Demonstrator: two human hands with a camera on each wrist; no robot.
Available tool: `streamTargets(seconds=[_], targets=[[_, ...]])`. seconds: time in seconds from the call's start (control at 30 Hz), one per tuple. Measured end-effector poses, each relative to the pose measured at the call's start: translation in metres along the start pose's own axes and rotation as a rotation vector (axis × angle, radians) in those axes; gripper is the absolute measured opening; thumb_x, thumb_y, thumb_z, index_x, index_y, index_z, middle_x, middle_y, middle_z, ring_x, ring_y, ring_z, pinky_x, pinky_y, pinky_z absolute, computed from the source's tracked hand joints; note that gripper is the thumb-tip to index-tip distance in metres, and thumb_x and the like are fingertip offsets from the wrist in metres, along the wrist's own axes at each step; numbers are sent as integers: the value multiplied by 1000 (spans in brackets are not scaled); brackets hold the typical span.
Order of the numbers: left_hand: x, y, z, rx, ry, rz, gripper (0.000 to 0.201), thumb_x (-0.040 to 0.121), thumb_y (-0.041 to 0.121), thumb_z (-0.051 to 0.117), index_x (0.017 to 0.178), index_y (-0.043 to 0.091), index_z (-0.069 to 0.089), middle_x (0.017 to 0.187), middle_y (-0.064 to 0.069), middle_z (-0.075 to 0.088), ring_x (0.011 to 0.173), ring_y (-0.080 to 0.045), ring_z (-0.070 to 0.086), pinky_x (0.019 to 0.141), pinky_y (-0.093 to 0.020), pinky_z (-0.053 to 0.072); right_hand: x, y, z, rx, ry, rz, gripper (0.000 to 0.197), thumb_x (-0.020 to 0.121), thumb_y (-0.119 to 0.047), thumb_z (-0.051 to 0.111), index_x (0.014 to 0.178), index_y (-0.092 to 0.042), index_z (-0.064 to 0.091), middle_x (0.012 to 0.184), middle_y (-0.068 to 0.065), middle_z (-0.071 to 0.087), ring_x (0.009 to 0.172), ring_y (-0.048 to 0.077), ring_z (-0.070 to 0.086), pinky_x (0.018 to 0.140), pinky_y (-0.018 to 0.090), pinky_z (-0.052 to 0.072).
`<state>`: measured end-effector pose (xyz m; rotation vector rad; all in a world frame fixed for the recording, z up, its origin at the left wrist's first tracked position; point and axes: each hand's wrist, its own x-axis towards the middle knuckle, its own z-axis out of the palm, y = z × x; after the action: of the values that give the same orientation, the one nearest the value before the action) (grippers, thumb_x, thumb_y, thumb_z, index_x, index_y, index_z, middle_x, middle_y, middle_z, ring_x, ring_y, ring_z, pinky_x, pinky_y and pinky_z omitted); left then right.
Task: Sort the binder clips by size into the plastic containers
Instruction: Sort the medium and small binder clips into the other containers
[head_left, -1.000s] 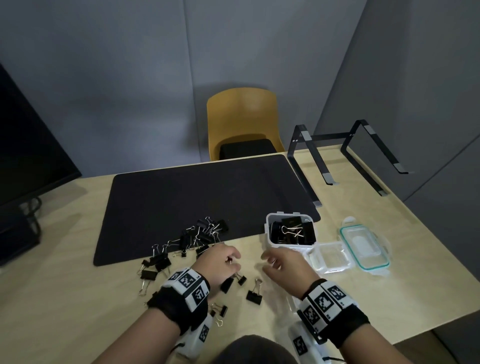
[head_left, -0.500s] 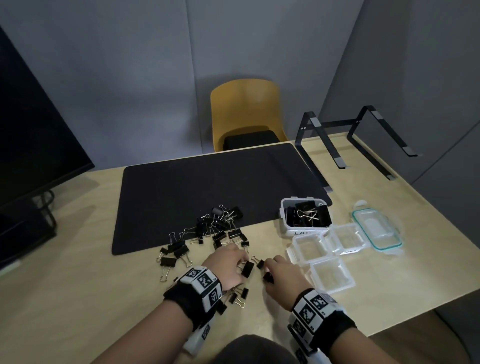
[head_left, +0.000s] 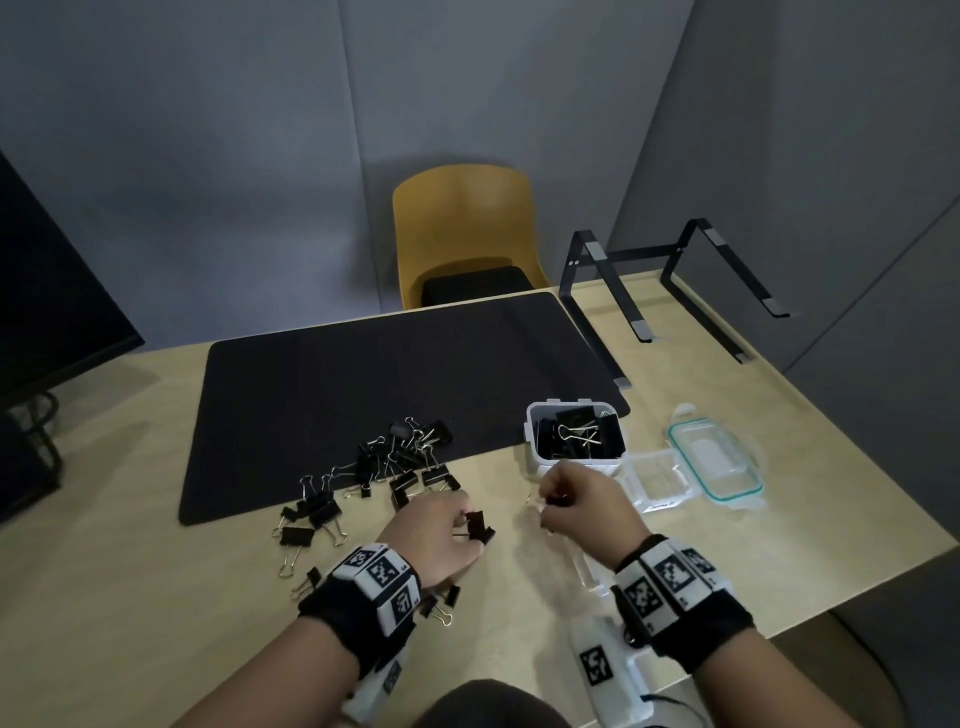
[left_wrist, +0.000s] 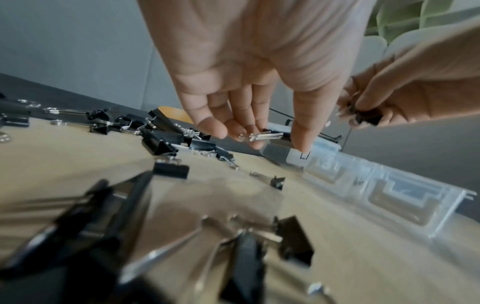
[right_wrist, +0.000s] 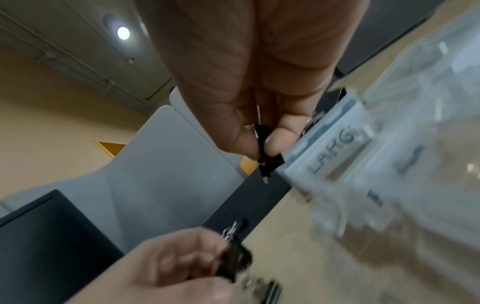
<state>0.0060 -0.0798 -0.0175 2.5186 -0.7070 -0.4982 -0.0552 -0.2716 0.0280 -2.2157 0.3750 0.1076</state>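
Observation:
Black binder clips (head_left: 405, 457) lie in a loose pile on the front edge of the black mat and on the wood in front of it. My left hand (head_left: 465, 530) holds a medium black clip (head_left: 479, 526) just above the table; in the left wrist view its fingertips (left_wrist: 215, 127) pinch the clip's wire handles (left_wrist: 259, 135). My right hand (head_left: 545, 506) pinches a small black clip (right_wrist: 269, 156) between thumb and forefinger, just in front of the white container (head_left: 535, 457) marked "LARG" (right_wrist: 332, 152), which holds several large clips.
Small clear containers (head_left: 657, 475) stand right of my right hand, partly hidden by it, with a teal-rimmed lid (head_left: 714, 460) beyond them. A black laptop stand (head_left: 675, 291) is at the back right, a monitor (head_left: 52, 291) at the left, and a yellow chair (head_left: 462, 234) behind the table.
Both hands have risen from the table, each with a clip. The right hand has moved right and away, towards the large-clip container; the left has stayed near the loose clips.

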Motion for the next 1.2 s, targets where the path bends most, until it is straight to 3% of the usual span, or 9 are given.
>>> streamTargets(seconds=[0.1,0.2,0.4,0.57,0.7,0.83,0.9,1.03,1.2], targets=[[1,11,-4,-83,63,-1,18,82,38,63,95,26,58,86,14,54,82,-4,51,72,-19,41,11,13,-28,-55,80,28,19,74,-4,66,74,-21,57,74,-1,64,68,16,62,60,21,50],[3,25,-9,-136,79,-37,21,83,35,61,103,27,59,89,13,58,77,2,52,70,-18,41,22,28,-48,-211,42,45,19,75,-3,62,78,-21,58,79,2,65,74,19,62,59,17,45],[8,47,-9,-186,101,-99,17,79,27,62,95,24,59,91,13,59,92,-9,55,79,-24,44,31,39,-52,-504,-178,-57,25,83,-5,52,101,-17,65,99,8,67,89,24,62,74,27,48],[12,59,2,-197,124,-98,29,79,28,63,107,24,60,106,11,51,106,-9,45,92,-24,36,38,40,-44,-672,-306,-156,30,87,-5,45,109,-17,62,109,9,65,98,26,60,80,26,45],[14,72,7,-246,183,-97,31,79,21,65,109,21,59,101,10,51,94,-7,49,81,-18,35,40,43,-45,-653,-327,-164,40,87,-3,45,120,-19,59,117,10,62,104,26,59,87,28,46],[15,85,13,-337,244,-84,26,80,16,64,100,28,53,91,13,56,64,0,47,60,-12,32,34,48,-66,-525,-227,-239,36,86,-4,48,116,-17,62,117,6,62,105,21,58,90,28,46],[16,93,17,-367,267,-79,27,80,15,65,100,26,52,87,12,56,56,2,44,56,-11,32,30,55,-78,-468,-175,-243,32,85,-5,49,112,-16,63,115,5,62,100,18,58,86,24,45],[23,104,24,-398,258,-73,24,80,19,68,100,28,58,84,15,56,78,-2,54,66,-12,37,24,72,-93,-416,-160,-201,30,84,-8,51,110,-18,64,109,2,62,94,16,58,82,23,43],[39,107,39,-255,158,-100,39,84,26,67,122,31,58,112,11,53,108,-7,49,94,-23,40,18,85,-97,-362,-148,-184,26,85,-11,54,108,-18,65,103,0,62,82,12,54,79,21,41]])
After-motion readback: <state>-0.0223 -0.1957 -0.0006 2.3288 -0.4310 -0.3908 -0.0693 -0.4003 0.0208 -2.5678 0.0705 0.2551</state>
